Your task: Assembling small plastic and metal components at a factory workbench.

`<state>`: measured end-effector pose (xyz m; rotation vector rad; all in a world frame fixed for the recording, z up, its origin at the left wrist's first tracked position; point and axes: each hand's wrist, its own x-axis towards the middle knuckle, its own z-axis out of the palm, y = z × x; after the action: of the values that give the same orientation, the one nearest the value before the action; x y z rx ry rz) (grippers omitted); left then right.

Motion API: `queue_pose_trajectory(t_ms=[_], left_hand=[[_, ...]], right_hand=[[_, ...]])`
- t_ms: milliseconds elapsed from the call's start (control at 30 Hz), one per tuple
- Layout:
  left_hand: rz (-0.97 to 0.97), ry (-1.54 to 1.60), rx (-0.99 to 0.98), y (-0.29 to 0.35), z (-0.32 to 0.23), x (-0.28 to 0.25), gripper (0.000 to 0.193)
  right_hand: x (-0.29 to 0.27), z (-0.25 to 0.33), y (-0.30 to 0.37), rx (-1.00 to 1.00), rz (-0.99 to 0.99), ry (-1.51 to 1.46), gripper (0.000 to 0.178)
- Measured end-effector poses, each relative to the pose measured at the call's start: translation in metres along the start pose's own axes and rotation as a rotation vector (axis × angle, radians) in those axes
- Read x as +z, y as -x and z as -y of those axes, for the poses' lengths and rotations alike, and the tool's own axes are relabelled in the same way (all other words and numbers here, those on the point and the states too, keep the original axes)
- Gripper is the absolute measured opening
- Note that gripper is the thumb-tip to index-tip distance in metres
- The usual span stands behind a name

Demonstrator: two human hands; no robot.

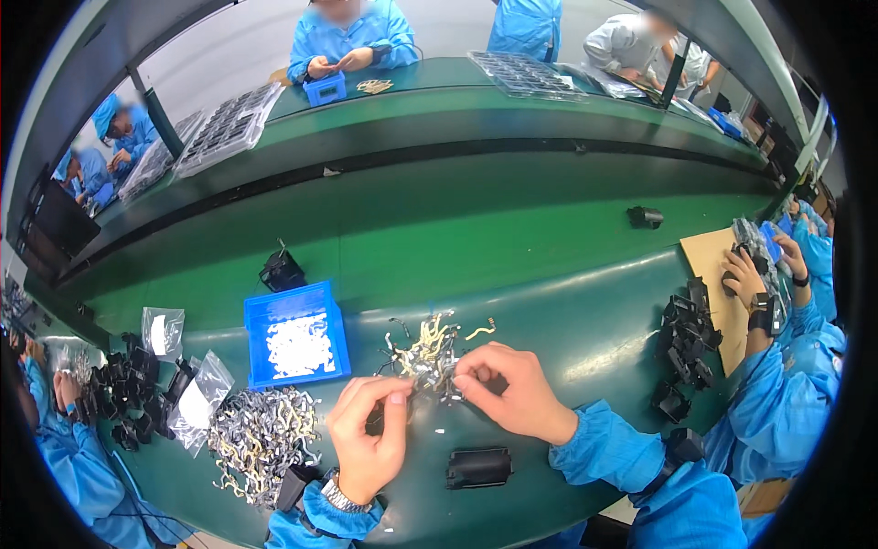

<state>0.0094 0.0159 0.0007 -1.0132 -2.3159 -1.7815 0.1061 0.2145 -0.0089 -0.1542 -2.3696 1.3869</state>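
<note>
Over the near middle of the green table, my left hand has thumb and forefinger pinched together. My right hand is closed in a similar pinch a short way to its right. Whatever small thing is between the fingertips is too small to make out. Just beyond the fingers lies a loose heap of short yellow and grey cable pieces. A black plastic housing rests on the table nearer me, below the right hand. Left of my left wrist spreads a bigger pile of grey and white cable pieces.
A blue bin with small white pieces stands left of the heap. Clear plastic bags and black housings lie further left. More black housings are piled right, beside a cardboard sheet. Co-workers in blue sit on both sides and opposite.
</note>
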Motion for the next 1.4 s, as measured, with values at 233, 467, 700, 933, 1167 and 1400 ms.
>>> queue_pose_trajectory(t_ms=[233,467,700,933,1167,1400], left_hand=[[0.13,-0.036,0.067,0.002,-0.002,-0.001,0.015],[0.304,-0.23,0.229,-0.004,0.0,0.006,0.025],[0.256,-0.203,0.162,-0.003,0.007,0.008,0.014],[0.23,-0.264,0.287,-0.006,-0.006,0.006,0.023],[0.256,-0.152,0.209,-0.004,0.001,0.004,0.012],[0.139,-0.163,0.247,-0.002,-0.003,0.006,0.017]], right_hand=[[-0.008,-0.009,0.014,0.224,-0.03,-0.409,0.008],[0.0,-0.005,0.016,0.136,-0.077,-0.227,0.012],[-0.001,0.004,0.011,0.026,-0.02,-0.144,0.012],[-0.003,-0.003,0.011,-0.005,0.005,-0.179,0.011],[-0.005,0.009,0.01,0.048,0.08,-0.24,0.014],[-0.006,0.008,0.014,0.015,0.112,-0.108,0.013]])
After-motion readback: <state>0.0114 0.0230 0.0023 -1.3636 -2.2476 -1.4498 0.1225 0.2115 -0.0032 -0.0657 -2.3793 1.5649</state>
